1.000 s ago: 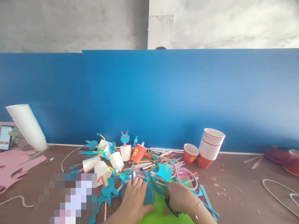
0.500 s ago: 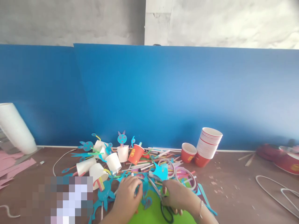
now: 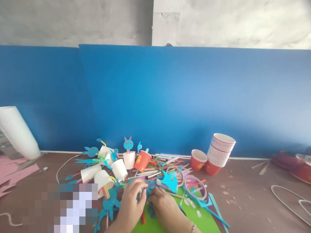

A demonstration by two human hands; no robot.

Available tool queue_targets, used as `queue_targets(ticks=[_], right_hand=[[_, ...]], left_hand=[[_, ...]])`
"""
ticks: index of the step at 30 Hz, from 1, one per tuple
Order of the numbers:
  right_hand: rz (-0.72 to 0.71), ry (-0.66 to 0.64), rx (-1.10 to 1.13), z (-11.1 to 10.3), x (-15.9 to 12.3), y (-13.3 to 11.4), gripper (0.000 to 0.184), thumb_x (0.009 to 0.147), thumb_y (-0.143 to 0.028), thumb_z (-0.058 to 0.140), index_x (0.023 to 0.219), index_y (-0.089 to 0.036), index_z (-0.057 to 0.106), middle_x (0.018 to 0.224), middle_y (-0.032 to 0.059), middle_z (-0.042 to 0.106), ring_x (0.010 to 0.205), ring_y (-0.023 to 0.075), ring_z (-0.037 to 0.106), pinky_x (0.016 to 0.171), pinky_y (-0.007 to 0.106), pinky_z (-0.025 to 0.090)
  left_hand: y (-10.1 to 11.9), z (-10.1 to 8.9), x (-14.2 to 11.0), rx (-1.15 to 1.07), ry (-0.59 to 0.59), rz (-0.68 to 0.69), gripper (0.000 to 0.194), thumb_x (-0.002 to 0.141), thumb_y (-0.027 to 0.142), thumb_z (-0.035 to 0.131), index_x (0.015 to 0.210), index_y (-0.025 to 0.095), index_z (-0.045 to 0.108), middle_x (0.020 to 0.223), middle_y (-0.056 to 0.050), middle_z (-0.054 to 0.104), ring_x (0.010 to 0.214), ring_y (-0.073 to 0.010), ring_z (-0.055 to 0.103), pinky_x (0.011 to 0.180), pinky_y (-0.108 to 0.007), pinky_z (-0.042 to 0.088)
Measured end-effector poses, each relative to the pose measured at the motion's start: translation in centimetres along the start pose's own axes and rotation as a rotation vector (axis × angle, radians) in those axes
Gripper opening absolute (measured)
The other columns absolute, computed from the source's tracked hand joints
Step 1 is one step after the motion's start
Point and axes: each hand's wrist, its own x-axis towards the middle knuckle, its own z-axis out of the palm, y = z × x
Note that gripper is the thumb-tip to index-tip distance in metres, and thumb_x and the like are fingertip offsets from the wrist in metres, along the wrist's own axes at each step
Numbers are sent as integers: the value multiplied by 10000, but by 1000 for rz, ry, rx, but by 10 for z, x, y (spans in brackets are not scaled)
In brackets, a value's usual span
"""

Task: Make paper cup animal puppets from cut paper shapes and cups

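My left hand [image 3: 132, 202] is closed, thumb against fingers, around a thin red straw [image 3: 143, 217] whose lower end sticks out below. Close beside it, my right hand [image 3: 165, 207] is closed with its fingertips on a dark blue paper cutout [image 3: 152, 211], mostly hidden by the fingers. Both hands are over a green sheet [image 3: 201, 212]. A black curved part, seemingly a scissors handle [image 3: 182, 210], shows beside my right wrist. Blue paper scraps [image 3: 170, 181] and small white bits [image 3: 190, 203] lie to the right of the hands.
White cups with blue paper figures [image 3: 128, 160] and a red cup [image 3: 142, 160] crowd the back left. Tape rolls [image 3: 195, 187] lie right of centre, near a single red cup [image 3: 198, 159] and a cup stack [image 3: 220, 153]. A blue partition [image 3: 155, 97] stands behind.
My right hand has let go of the scissors and moved left, beside my left hand, onto the blue cutout. My left hand has risen from lying flat and closed on the straw.
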Motion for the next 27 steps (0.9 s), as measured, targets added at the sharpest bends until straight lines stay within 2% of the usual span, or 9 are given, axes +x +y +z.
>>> queue_targets(ticks=[5, 8, 12, 14, 17, 22, 27], right_hand=[[14, 35, -50, 1, 0, 2, 215, 812, -45, 510, 848, -180, 674, 944, 79, 646, 897, 208, 584, 737, 252, 461], [23, -5, -30, -1, -1, 1, 226, 824, -45, 480, 868, -170, 663, 970, 88, 639, 922, 215, 581, 761, 270, 459], [80, -34, 65, -4, -2, 1, 286, 790, -50, 493, 994, -190, 638, 1054, 77, 620, 984, 219, 574, 814, 292, 446], [84, -46, 103, -4, -3, 3, 264, 791, -63, 493, 963, -200, 640, 1038, 67, 614, 966, 210, 576, 810, 288, 442], [75, -32, 116, -3, -4, 5, 225, 829, -74, 456, 870, -193, 643, 981, 65, 614, 927, 202, 575, 792, 283, 439], [10, 2, 111, -5, -3, 5, 241, 819, -69, 487, 931, -218, 640, 994, 46, 618, 955, 203, 561, 797, 284, 435], [-40, 37, 55, -8, -3, 5, 200, 846, -79, 496, 853, -219, 639, 927, 38, 614, 960, 212, 545, 828, 300, 432]], left_hand=[[-6, 6, -2, -87, 29, 11, 184, 824, 106, 488, 883, 231, 610, 869, -38, 689, 855, -207, 668, 750, -319, 557], [-8, 7, -2, -81, 29, 9, 181, 837, 123, 493, 894, 233, 625, 877, -40, 700, 855, -210, 675, 759, -330, 565], [-10, 6, -1, -66, 40, -23, 171, 864, 159, 479, 901, 218, 634, 875, -60, 699, 846, -215, 676, 757, -341, 566], [-9, 5, 0, -61, 38, -33, 177, 863, 159, 473, 901, 211, 638, 876, -67, 697, 849, -216, 673, 759, -344, 565], [-7, 4, 1, -55, 32, -46, 182, 856, 156, 473, 890, 208, 644, 874, -69, 695, 856, -221, 670, 764, -349, 563], [-5, 3, 2, -45, 47, -36, 181, 848, 149, 481, 870, 213, 648, 864, -62, 692, 844, -220, 671, 756, -349, 563], [-6, 4, 1, -39, 30, -43, 171, 852, 145, 485, 870, 211, 643, 857, -59, 687, 845, -219, 667, 756, -349, 558]])
